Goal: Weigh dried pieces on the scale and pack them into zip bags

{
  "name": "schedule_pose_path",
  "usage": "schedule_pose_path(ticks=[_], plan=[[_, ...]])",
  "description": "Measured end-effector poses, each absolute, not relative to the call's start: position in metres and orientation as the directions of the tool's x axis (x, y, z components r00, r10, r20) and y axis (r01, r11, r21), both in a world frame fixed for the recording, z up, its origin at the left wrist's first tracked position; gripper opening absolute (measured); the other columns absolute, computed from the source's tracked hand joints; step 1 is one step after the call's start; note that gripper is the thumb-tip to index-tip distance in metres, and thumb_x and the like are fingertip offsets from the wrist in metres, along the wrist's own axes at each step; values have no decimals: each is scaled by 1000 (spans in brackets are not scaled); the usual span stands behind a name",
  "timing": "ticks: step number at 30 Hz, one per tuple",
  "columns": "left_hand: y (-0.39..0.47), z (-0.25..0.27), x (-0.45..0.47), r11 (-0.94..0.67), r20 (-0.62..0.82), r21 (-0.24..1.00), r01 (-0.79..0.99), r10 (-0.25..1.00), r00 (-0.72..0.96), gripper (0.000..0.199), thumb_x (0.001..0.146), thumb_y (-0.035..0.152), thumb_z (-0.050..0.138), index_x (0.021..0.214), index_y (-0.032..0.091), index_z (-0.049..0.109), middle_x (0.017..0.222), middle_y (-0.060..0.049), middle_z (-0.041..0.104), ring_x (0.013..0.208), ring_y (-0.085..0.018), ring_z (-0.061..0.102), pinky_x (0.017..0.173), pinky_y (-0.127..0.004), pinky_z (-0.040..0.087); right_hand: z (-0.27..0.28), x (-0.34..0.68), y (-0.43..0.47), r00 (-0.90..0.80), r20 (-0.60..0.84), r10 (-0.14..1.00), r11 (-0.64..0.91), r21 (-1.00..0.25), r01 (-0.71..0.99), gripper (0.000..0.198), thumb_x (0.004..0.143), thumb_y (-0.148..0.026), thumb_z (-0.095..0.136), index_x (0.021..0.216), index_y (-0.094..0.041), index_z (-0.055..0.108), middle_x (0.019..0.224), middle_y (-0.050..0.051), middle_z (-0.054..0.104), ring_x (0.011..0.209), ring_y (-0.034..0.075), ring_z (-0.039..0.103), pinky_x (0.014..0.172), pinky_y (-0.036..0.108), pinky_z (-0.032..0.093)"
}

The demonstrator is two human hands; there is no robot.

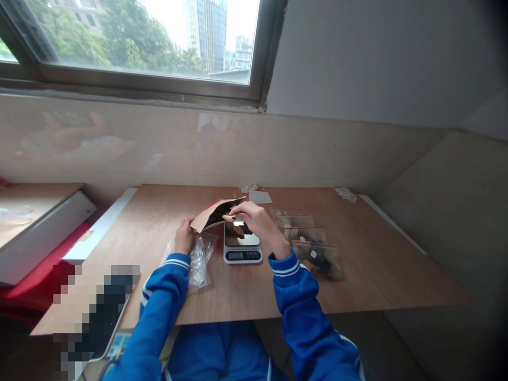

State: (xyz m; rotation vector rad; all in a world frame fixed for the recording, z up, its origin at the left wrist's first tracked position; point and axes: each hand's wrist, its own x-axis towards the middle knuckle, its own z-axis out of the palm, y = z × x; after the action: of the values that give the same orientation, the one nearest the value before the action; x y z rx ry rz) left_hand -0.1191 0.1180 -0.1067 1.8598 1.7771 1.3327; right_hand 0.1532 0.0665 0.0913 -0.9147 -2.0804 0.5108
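Note:
My left hand (pixel 184 236) is closed on the near left edge of a brown paper bag (pixel 203 217), which lies tilted with its dark mouth facing right. At that mouth, the fingers of my right hand (pixel 251 212) are pinched together over the scale; a small pale tan bit shows at their tips, but I cannot make out what it is. Beneath them stands a kitchen scale (pixel 243 256) with a mirror-like plate that reflects the hand. A crumpled clear plastic bag (pixel 201 262) lies beside my left wrist.
Several zip bags with dark and pale contents, the nearest a zip bag (pixel 323 260), lie right of the scale. A white card (pixel 260 197) and crumpled tissue (pixel 346 194) are at the back of the table (pixel 381 270). A pixelated dark device (pixel 107 312) sits at the left front.

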Motion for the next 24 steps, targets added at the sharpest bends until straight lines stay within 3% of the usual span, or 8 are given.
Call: schedule_pose_path(ticks=[10,14,18,24], plan=[[126,-121,-125,-211,424,730,650,886,-189,36,78,31,58,112,18,59,109,-12,65,101,-28,61,90,-42,47,69,179,62,-112,481,870,494,-840,226,14,86,-27,56,90,-20,68,96,4,71,95,19,65,86,31,50],[126,-121,-125,-206,423,722,660,887,-186,36,78,34,60,110,17,60,105,-12,65,97,-28,62,88,-41,48,34,198,57,-26,367,930,358,-887,291,17,84,-31,57,91,-19,68,96,6,72,93,20,66,86,34,51],[125,-119,-124,-194,418,726,660,886,-199,34,77,34,61,107,17,61,102,-11,66,94,-28,63,86,-40,49,1,208,47,-83,284,955,287,-824,489,18,86,-24,53,90,-20,69,95,6,71,91,21,66,84,35,50],[126,-119,-125,-188,415,726,662,887,-202,35,76,35,61,107,18,61,102,-11,66,94,-29,62,84,-40,49,-27,201,48,-202,313,928,367,-680,635,23,85,-11,51,95,-20,69,94,7,68,94,22,63,86,37,49]])
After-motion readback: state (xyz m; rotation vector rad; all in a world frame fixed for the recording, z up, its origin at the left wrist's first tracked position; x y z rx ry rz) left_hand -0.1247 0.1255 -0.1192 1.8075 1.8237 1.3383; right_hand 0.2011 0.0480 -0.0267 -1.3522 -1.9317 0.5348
